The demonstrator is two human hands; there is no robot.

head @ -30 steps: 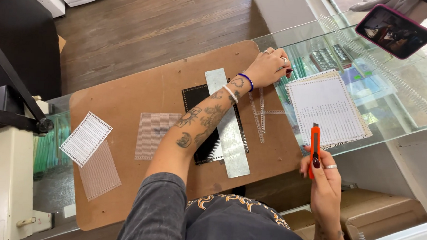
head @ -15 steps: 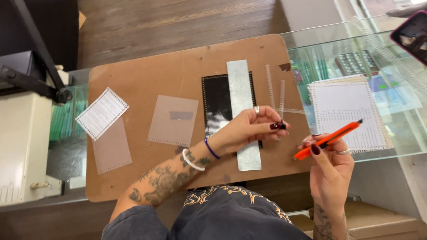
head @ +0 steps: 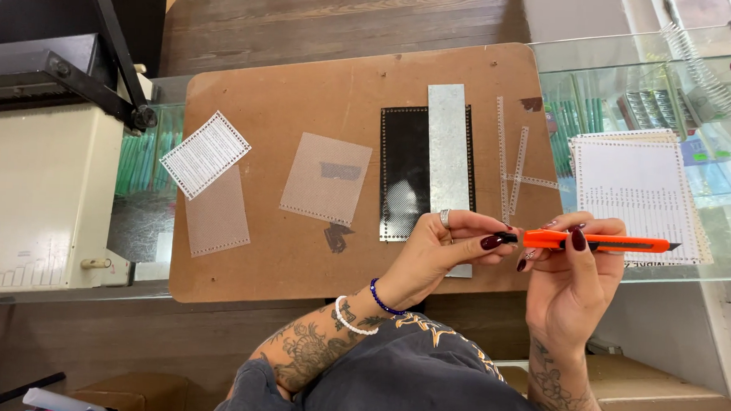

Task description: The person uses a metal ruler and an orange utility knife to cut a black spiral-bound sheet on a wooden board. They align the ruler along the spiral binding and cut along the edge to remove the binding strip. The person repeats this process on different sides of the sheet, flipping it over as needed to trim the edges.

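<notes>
While the right hand [head: 574, 279] clasps the orange utility knife [head: 593, 242] above the desk [head: 296, 252] edge, the left hand [head: 442, 251] pinches its blade end. One metal ruler [head: 450, 151] lies on one black sheet [head: 400, 178], uncut; three trimmed strips [head: 514, 163] lie beside; two mesh sheets [head: 327, 178] wait.

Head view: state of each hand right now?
Left hand: closed, pinching the butt end of the orange utility knife.
Right hand: closed around the knife's body.
</notes>
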